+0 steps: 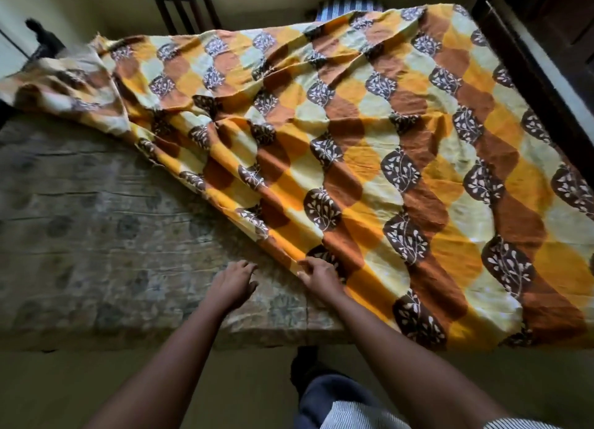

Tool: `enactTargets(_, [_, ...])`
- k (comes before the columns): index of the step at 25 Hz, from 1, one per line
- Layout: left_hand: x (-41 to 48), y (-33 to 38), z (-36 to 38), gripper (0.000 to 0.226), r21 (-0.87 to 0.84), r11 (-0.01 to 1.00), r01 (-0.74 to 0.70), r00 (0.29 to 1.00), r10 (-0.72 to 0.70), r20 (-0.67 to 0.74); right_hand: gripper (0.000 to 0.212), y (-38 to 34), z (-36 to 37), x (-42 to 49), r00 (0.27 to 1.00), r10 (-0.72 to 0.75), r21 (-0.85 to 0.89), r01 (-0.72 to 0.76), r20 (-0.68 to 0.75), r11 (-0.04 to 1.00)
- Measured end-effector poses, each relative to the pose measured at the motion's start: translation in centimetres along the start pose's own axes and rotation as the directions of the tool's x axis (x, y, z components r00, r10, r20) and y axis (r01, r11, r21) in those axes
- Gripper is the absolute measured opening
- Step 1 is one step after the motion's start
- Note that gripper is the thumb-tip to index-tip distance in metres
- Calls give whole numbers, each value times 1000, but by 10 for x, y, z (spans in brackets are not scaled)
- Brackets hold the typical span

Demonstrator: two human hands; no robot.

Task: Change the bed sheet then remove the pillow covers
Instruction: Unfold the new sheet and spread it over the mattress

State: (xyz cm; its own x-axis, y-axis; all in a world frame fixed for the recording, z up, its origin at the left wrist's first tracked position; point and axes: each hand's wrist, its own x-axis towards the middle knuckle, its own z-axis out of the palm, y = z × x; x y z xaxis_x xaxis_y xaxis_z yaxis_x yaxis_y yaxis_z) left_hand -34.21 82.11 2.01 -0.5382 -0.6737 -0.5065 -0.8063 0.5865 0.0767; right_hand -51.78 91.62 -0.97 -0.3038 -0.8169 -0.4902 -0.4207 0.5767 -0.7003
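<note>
Yellow-brown bed sheet (369, 145) edge pinched by right hand (316, 276), left hand (233, 282) open beside it on mattress (96, 229)

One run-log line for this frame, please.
step: spreading bed sheet | right hand: pinching sheet edge | left hand: open over bare mattress | left half uncovered

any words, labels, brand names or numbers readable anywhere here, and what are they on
None: no readable text appears anywhere in this view.
The bed sheet carries only a leaf-and-scallop print, no lettering.
The bare mattress shows a faded floral pattern, no label or tag in sight.
The dark wooden furniture behind the bed has no markings that can be seen.
</note>
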Motion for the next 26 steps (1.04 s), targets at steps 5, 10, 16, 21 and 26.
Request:
enactTargets(5, [47, -27, -23, 49, 39, 990, -133, 991, 134, -29, 40, -10, 37, 62, 967, 244, -44, -242, 70, 969])
enactTargets(10, [70, -35, -23, 58, 170, 928, -331, 943, 332, 24, 26, -29, 37, 56, 977, 170, -150, -150, 127, 977])
enactTargets(16, [83, -40, -53, 29, 347, 740, -576, 811, 572, 125, 31, -68, 14, 9, 996, -37, -183, 51, 79, 982])
enactTargets(21, [48, -131, -68, 33, 298, 810, -505, 861, 497, 110, 34, -81, 40, -54, 984, -160, -301, 128, -84, 945])
enactTargets(26, [-38, -203, -36, 33, 294, 800, -523, 770, 592, -239, 23, -79, 98, -108, 982, -113, -317, 60, -150, 947])
